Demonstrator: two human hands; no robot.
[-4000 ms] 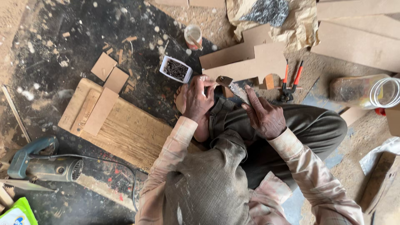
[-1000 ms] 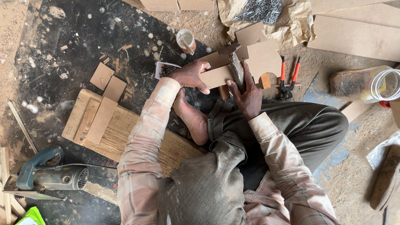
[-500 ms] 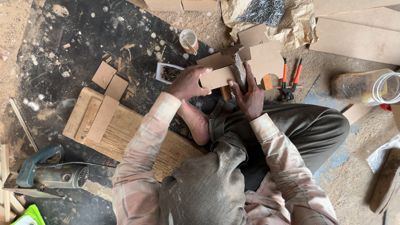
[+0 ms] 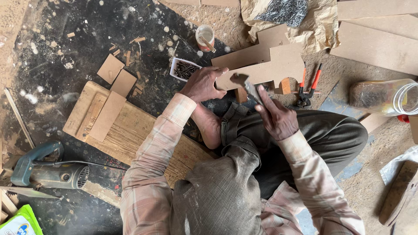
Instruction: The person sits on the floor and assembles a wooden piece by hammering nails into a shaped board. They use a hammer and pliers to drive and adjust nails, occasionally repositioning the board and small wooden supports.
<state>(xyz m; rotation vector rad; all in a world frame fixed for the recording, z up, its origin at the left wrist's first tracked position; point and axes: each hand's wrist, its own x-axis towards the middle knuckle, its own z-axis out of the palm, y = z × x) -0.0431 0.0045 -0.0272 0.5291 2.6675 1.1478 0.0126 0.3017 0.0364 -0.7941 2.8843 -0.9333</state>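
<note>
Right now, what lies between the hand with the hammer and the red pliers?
In the head view, a small wooden block stands between the right hand holding the hammer and the pliers.

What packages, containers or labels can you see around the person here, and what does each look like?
Green and white package: bottom left corner, partly cut off.
White tray of nails: small rectangle beside the left hand.
Clear plastic jar: right edge, lying on its side.
Small cup: top centre, pale, round.

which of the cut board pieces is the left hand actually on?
The stepped board right in front of the person: the left hand presses its near-left end, beside the white nail tray. The small squares and the strip lie apart, untouched.
</note>
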